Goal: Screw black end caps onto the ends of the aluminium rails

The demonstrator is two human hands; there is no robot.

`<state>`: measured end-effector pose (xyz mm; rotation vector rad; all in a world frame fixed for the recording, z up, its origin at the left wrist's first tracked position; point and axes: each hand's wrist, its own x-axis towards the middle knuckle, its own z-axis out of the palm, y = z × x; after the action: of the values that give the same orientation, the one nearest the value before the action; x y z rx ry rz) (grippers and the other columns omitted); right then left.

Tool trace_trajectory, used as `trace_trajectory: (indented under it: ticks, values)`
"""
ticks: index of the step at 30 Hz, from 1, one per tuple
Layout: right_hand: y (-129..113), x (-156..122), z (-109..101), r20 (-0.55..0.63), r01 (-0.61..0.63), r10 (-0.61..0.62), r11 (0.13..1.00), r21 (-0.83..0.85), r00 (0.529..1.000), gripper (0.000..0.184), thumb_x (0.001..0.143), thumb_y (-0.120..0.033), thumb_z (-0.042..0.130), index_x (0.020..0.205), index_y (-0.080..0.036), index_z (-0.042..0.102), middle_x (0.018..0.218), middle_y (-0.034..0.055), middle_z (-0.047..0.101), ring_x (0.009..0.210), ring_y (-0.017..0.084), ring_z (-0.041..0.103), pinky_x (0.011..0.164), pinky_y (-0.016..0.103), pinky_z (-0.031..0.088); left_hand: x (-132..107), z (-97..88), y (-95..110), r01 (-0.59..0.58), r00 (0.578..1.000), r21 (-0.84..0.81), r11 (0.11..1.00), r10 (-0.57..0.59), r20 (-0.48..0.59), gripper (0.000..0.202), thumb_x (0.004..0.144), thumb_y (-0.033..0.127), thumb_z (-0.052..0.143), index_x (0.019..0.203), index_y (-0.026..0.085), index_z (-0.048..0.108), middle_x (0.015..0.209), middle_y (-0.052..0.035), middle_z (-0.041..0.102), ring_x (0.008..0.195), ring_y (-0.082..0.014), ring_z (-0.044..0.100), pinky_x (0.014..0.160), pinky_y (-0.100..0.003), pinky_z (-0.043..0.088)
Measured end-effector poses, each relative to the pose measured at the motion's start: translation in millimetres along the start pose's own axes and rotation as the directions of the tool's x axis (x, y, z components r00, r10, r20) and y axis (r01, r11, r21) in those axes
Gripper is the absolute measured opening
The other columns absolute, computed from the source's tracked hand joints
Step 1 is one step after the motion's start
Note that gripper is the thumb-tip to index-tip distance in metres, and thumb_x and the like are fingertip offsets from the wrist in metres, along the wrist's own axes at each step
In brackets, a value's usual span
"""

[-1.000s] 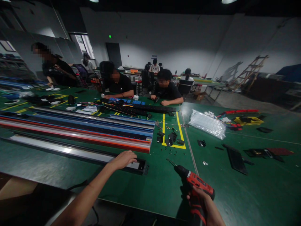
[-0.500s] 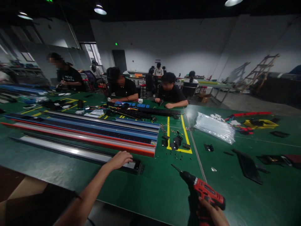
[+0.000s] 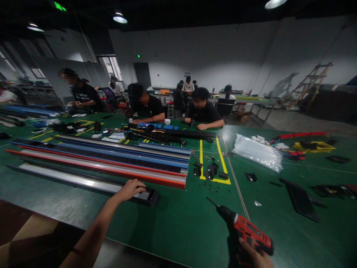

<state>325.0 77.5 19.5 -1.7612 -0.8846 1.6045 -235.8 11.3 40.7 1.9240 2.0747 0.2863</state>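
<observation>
Fingers of the left hand (image 3: 130,190) drape over a long black-and-silver metal channel (image 3: 75,178) near its right end, gripping or not I cannot tell; the right hand (image 3: 255,257) clasps a red-and-black drill (image 3: 252,232). Green tabletop (image 3: 178,223) separates channel from drill and near edge (image 3: 124,243).

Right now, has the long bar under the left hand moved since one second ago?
Yes, to the left: the long bar now ends farther left of the right end of the orange-edged profile.
</observation>
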Motion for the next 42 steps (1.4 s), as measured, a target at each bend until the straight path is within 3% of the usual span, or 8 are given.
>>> trace_trajectory:
  ticks: [5,10,15,18,22,27,32,42]
  values:
    - [-3,-8,4,-0.058,0.071,-0.072,0.997,-0.008,0.996,0.049,0.061,-0.055,0.080,0.084,-0.016,0.059,0.062,0.0058,0.069,0.055,0.021,0.066,0.047,0.029,0.051,-5,-3.9,-14,0.061,0.998,-0.077,0.995,-0.062,-0.014,0.033,0.086,0.048,0.053,0.094,0.025,0.074,0.098,-0.0024,0.075,0.096,-0.0214,0.064,0.089,-0.031,0.043]
    - [-8,0,-7,-0.103,0.098,-0.108,0.991,-0.095,0.989,0.049,0.061,-0.056,0.077,0.083,-0.016,0.060,0.064,0.0080,0.070,0.054,0.021,0.064,0.047,0.030,0.051,-14,-13.5,-7,0.083,0.991,-0.134,0.987,-0.097,-0.094,0.044,0.085,0.059,0.051,0.098,0.022,0.071,0.102,-0.0051,0.073,0.098,-0.0225,0.065,0.089,-0.034,0.048]
    - [-24,15,-30,-0.132,0.080,-0.120,0.958,-0.275,0.984,0.044,0.065,-0.061,0.068,0.078,-0.020,0.060,0.060,0.0065,0.068,0.055,0.025,0.065,0.048,0.034,0.050,-13,-17.8,17,-0.019,0.957,-0.014,1.000,0.014,-0.289,0.040,0.092,0.053,0.045,0.101,0.022,0.067,0.107,-0.0064,0.069,0.106,-0.0224,0.060,0.098,-0.039,0.044]
    - [-34,23,-44,-0.118,0.103,-0.185,0.862,-0.495,0.976,0.044,0.071,-0.063,0.058,0.078,-0.020,0.060,0.061,0.0087,0.068,0.058,0.028,0.066,0.052,0.036,0.049,-3,-13.6,49,-0.079,0.935,0.096,0.992,0.107,-0.338,0.035,0.095,0.046,0.044,0.110,0.022,0.065,0.114,-0.0075,0.066,0.111,-0.0234,0.057,0.101,-0.043,0.042]
    - [-40,32,-55,-0.131,0.104,-0.298,0.656,-0.748,0.945,0.045,0.078,-0.063,0.047,0.074,-0.020,0.060,0.067,0.0129,0.069,0.068,0.031,0.068,0.064,0.039,0.050,19,0.7,101,-0.178,0.925,0.230,0.957,0.242,-0.292,0.033,0.096,0.039,0.046,0.121,0.023,0.058,0.120,-0.0077,0.063,0.113,-0.0231,0.054,0.101,-0.042,0.040]
    - [-39,38,-56,-0.163,0.080,-0.372,0.558,-0.826,0.914,0.048,0.083,-0.060,0.040,0.081,-0.018,0.062,0.079,0.0193,0.071,0.081,0.035,0.070,0.070,0.040,0.050,53,25.1,141,-0.186,0.943,0.371,0.910,0.271,-0.193,0.031,0.091,0.028,0.054,0.120,0.021,0.058,0.117,-0.0111,0.065,0.110,-0.0265,0.055,0.097,-0.044,0.039]
    - [-42,42,-66,-0.213,0.030,-0.358,0.565,-0.824,0.909,0.054,0.083,-0.065,0.038,0.083,-0.017,0.062,0.078,0.0213,0.070,0.077,0.035,0.069,0.066,0.040,0.050,74,39.0,151,-0.127,0.968,0.401,0.907,0.201,-0.148,0.024,0.084,0.005,0.048,0.098,0.018,0.063,0.100,-0.0121,0.069,0.095,-0.0259,0.062,0.083,-0.039,0.043]
    - [-43,40,-77,-0.210,0.025,-0.368,0.542,-0.840,0.906,0.055,0.086,-0.061,0.036,0.094,-0.012,0.061,0.086,0.0278,0.069,0.082,0.040,0.069,0.070,0.045,0.049,75,54.2,149,-0.064,0.960,0.439,0.896,0.176,-0.218,0.038,0.077,-0.004,0.040,0.104,0.015,0.059,0.101,-0.0130,0.066,0.097,-0.0267,0.058,0.083,-0.041,0.042]
